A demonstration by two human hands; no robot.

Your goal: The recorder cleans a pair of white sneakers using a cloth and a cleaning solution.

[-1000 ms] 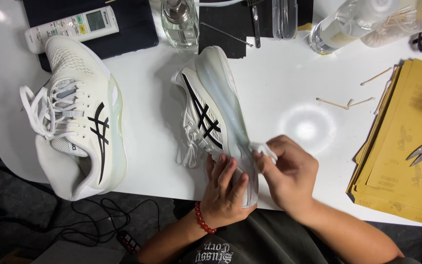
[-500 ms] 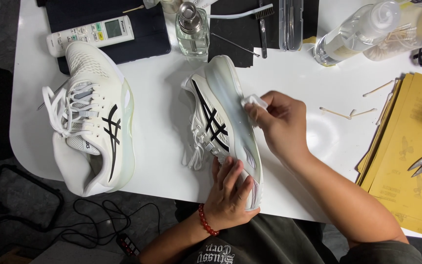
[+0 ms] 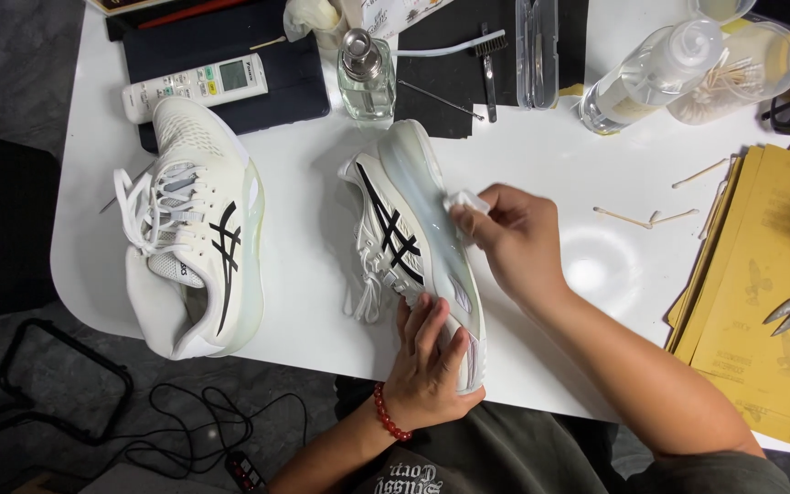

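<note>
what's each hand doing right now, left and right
Left hand: closed on the heel end of the white shoe, holding it on its side.
Right hand: pinching a small white wipe against the shoe's sole.

I see a glossy white bench, mesh-cloth shoe with translucent rubbery sole, clear glass bottle, matt yellow paper sheets.

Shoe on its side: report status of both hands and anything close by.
Left hand pins heel of tilted shoe. Right hand presses white wipe on sole. Glass bottle near toe, not touching.
</note>
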